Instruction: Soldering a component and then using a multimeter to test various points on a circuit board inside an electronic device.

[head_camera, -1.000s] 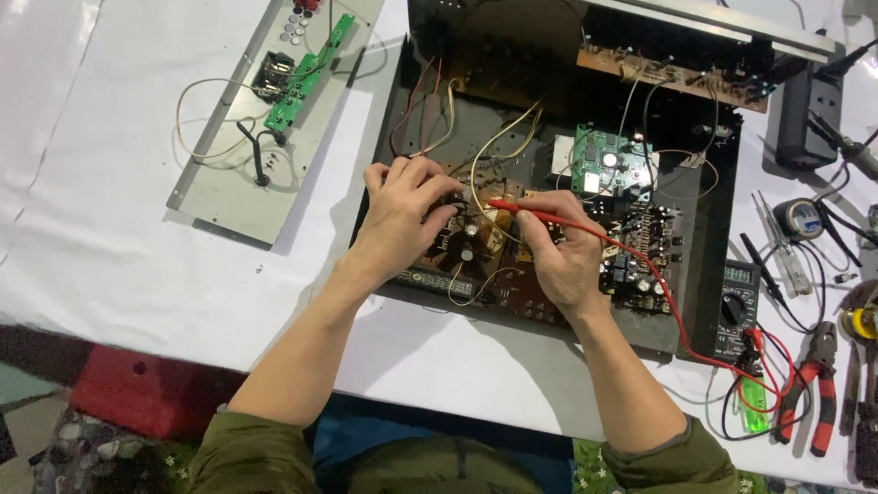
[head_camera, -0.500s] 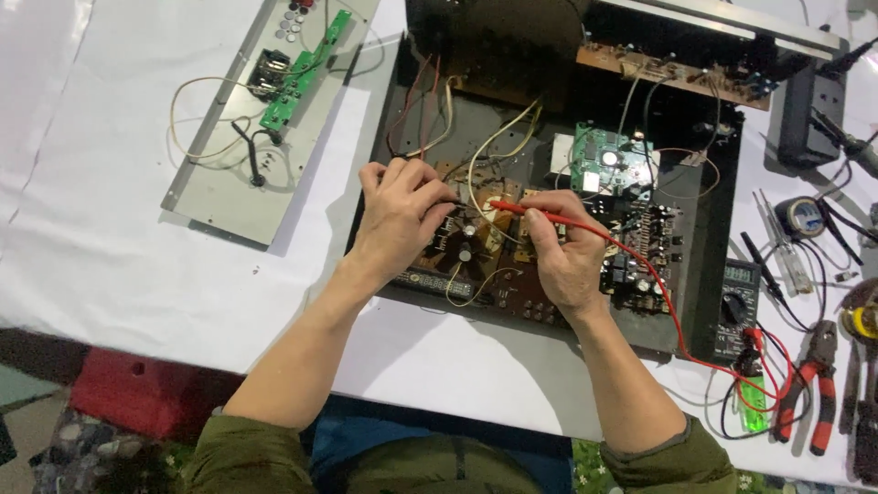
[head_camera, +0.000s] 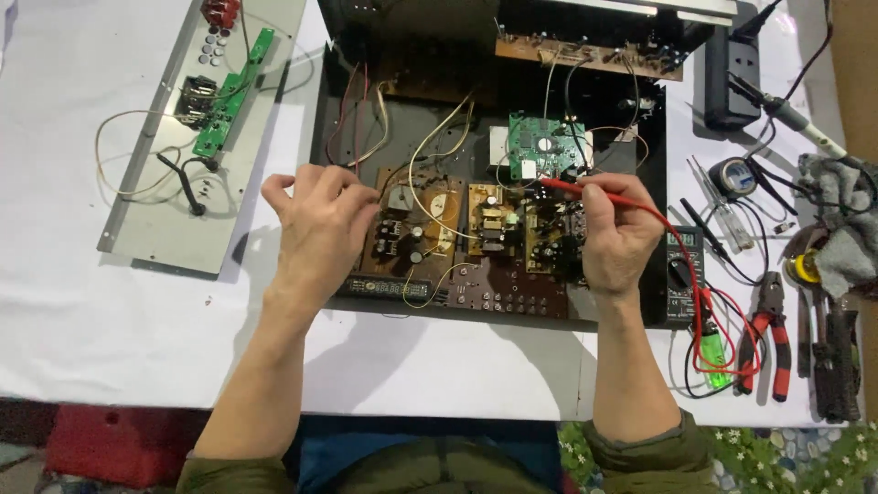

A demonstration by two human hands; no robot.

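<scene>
Red plastic marks the test probe (head_camera: 585, 190) that the right hand (head_camera: 620, 236) holds, fingers (head_camera: 599, 203) pinched narrow around its shaft like a pen; its long axis runs nearly level, from the hand leftward, with the tip pointing left over the brown circuit boards (head_camera: 485, 229) just below the small green board (head_camera: 540, 146); its red lead (head_camera: 688, 265) trails back over the wrist to the black meter (head_camera: 681, 274) at the right edge of the open black case (head_camera: 366, 91).

Left hand (head_camera: 322, 229) rests on the left part of the same boards, fingers curled and spread loosely; whether they grip anything beneath cannot be told; loose wires (head_camera: 430, 146) loop just beside it. The probe tip lies to the right of this hand, between the two hands but much nearer the right one.

On the white-covered desk (head_camera: 91, 311), well apart to the left, lies a grey metal panel (head_camera: 165, 220) with a narrow green board (head_camera: 233, 91); to the right lie red-handled pliers (head_camera: 766, 338), a green lighter (head_camera: 715, 352), a soldering iron (head_camera: 796, 119) and a grey rag (head_camera: 846, 229).
</scene>
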